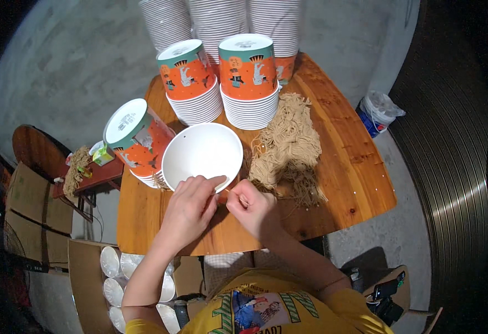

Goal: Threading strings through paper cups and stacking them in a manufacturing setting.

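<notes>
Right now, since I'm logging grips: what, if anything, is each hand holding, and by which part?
The left hand holds the white tub by its near rim. The right hand seems to pinch a thin strand; which part is unclear.

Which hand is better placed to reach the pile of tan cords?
Probably the right hand: the pile of tan cords lies just beyond it, though this hand is curled closed now. The left hand is farther away, and it holds the white bucket at its rim.
</notes>
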A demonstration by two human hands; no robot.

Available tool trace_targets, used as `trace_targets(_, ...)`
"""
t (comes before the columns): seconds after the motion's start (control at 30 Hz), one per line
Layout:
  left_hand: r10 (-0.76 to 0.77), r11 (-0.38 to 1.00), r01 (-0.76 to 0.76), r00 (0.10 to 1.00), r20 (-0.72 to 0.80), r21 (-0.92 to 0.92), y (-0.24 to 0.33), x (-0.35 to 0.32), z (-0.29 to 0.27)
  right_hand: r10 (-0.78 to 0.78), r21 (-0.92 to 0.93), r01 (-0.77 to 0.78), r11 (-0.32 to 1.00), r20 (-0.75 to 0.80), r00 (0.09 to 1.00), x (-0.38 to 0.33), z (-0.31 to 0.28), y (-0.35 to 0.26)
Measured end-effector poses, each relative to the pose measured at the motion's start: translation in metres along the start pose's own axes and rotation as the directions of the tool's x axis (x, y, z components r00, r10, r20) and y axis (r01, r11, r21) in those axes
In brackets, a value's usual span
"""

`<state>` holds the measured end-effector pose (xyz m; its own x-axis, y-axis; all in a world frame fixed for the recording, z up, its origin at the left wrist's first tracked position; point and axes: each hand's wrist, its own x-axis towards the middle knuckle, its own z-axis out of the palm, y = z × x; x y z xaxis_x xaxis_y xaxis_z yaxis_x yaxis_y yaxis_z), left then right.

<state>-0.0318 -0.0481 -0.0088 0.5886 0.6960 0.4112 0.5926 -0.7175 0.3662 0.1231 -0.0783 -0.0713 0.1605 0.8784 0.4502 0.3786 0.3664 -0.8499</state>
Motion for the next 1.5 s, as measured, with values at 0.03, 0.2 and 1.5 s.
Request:
trace_targets(0.03,0.001,1.0,-0.001,1.0,0.003,-0.006,0.001,0.0,-0.001,-0.001,0.01,0.001,1.0,-0.009,1.0,0.0,0.002,0.001)
trace_targets(0.2,-0.05,0.993,0.058,0.995,0.086,-0.101,0.001,0.007,-0.012,0.025,0.047,-0.025,0.999,0.007,1.0,0.003,0.004,-0.003)
trace_targets(1.5,-0.259,0.445,0.623,0.777,0.574,-0.643,-0.028,0.06,0.001,0.315,0.335,-0.48,0.811,0.441,0.841,0.057,-0.027,0.001)
